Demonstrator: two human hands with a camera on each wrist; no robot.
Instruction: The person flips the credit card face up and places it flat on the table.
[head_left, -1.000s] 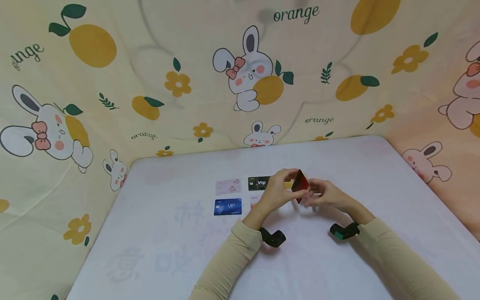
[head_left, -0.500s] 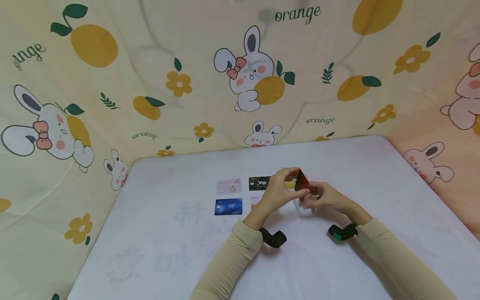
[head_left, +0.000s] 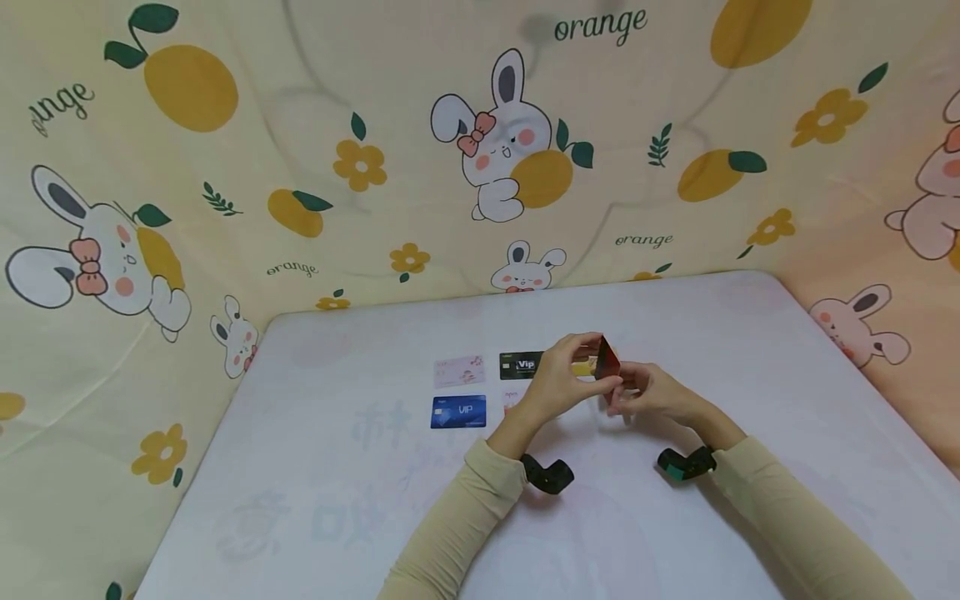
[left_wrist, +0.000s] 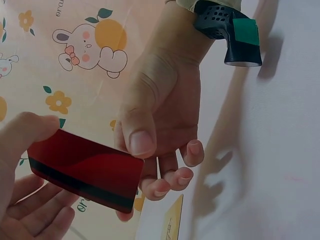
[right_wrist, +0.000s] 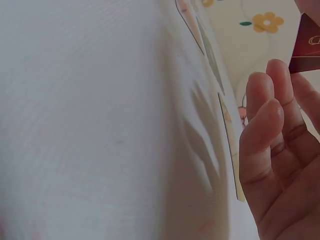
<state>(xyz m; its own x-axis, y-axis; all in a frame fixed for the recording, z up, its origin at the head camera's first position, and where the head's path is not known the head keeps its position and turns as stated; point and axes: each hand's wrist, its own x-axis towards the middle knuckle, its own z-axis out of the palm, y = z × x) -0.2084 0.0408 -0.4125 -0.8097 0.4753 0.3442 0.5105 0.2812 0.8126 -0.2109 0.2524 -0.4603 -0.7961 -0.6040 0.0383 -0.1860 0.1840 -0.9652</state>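
A red card [head_left: 609, 360] with a dark stripe is held up above the white table, between both hands. My left hand [head_left: 558, 377] grips it by its edges, thumb on one side and fingers on the other. At the opposite end, my right hand [head_left: 654, 392] pinches a corner; the left wrist view shows that thumb [left_wrist: 141, 142] lying on the card's edge. Gold lettering shows on the red card [right_wrist: 307, 45] in the right wrist view. Behind the left hand a yellow card [head_left: 583, 367] lies partly hidden.
Left of the hands lie a pink card [head_left: 460, 372], a blue VIP card [head_left: 459, 412] and a black Vip card [head_left: 517, 365]. A pale card [head_left: 512, 400] is mostly covered by the left hand. A patterned cloth wall [head_left: 420, 167] rises behind the table [head_left: 337, 517].
The red card has turned more edge-on to the head view. My right hand has shifted slightly left against it, while my left hand keeps its grip.
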